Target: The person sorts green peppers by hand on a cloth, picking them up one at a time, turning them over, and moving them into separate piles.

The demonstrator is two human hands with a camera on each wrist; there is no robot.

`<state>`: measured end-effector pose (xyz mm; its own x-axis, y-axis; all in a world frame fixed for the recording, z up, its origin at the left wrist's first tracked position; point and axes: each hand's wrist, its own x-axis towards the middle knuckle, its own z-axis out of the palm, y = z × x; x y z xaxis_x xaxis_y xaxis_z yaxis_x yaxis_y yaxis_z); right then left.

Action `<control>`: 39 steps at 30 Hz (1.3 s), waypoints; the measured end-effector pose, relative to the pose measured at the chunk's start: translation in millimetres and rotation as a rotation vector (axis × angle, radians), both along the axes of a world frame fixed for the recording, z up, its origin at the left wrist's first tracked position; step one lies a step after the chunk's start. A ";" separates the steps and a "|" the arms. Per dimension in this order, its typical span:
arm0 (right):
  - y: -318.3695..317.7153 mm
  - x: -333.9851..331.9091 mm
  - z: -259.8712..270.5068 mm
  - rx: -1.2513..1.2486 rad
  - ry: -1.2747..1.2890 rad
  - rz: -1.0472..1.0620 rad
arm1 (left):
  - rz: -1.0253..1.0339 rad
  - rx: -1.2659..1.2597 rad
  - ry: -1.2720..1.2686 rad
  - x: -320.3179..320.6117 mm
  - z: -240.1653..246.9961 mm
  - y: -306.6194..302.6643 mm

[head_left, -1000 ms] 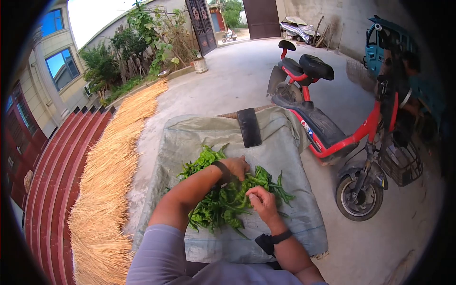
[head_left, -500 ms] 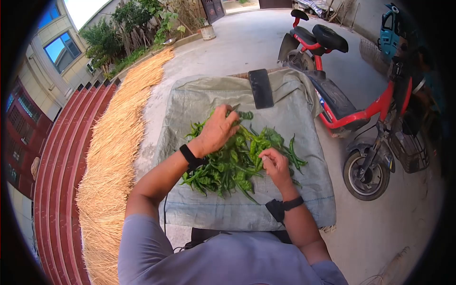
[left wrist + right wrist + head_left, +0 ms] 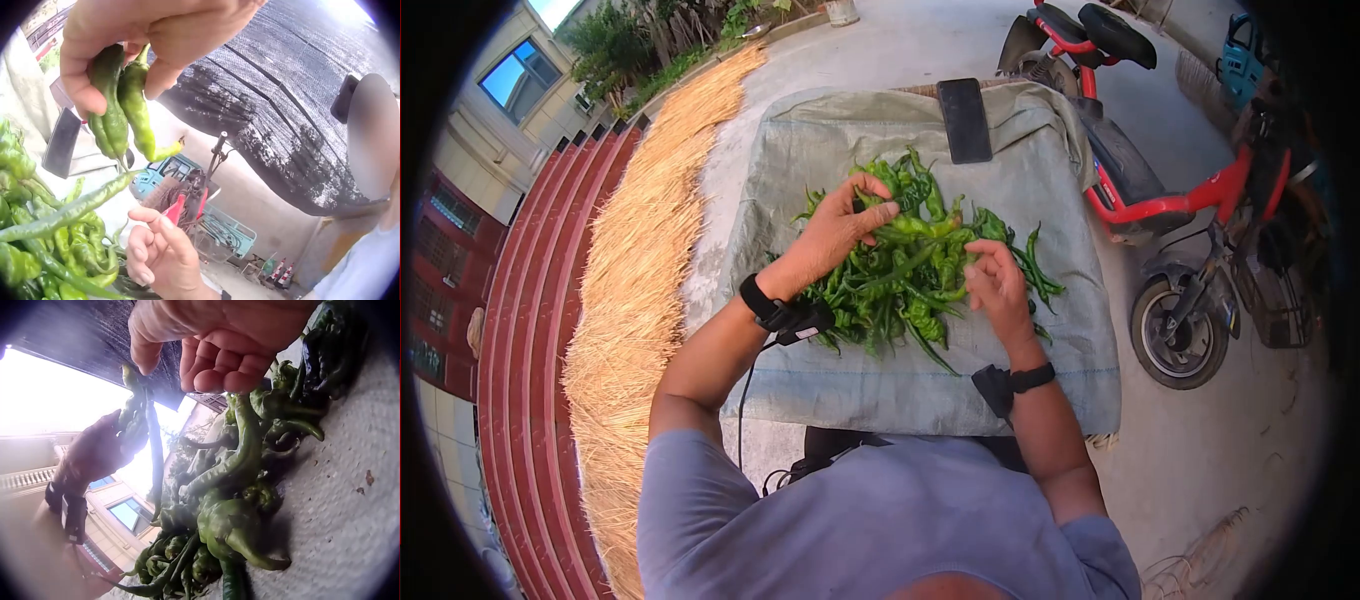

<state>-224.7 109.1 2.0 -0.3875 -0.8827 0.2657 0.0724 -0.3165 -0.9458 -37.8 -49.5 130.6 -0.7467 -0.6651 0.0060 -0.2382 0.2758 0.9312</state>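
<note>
Left grip (image 3: 835, 228) pinches, right grip (image 3: 1000, 287) loosely curled

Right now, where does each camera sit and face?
Head: on the head, facing forward and down at pepper pile, left hand, right hand.
Left wrist: faces past the left hand's peppers to the right hand.
Right wrist: faces under the right fingers, across the pile, toward the left hand.
Shared by wrist views: pile, both hands.
</note>
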 end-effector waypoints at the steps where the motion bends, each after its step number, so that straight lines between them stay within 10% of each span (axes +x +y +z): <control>1: 0.3 -2.9 -2.8 0.052 -0.002 0.046 | -0.024 0.008 -0.004 -2.3 -7.2 -0.2; 24: -10.4 -5.1 -12.7 0.214 0.001 0.019 | 0.139 0.270 0.118 -3.6 -30.5 -7.0; 39: -2.9 0.2 2.4 0.115 0.145 0.067 | 0.038 -0.170 0.023 -1.7 -37.3 26.6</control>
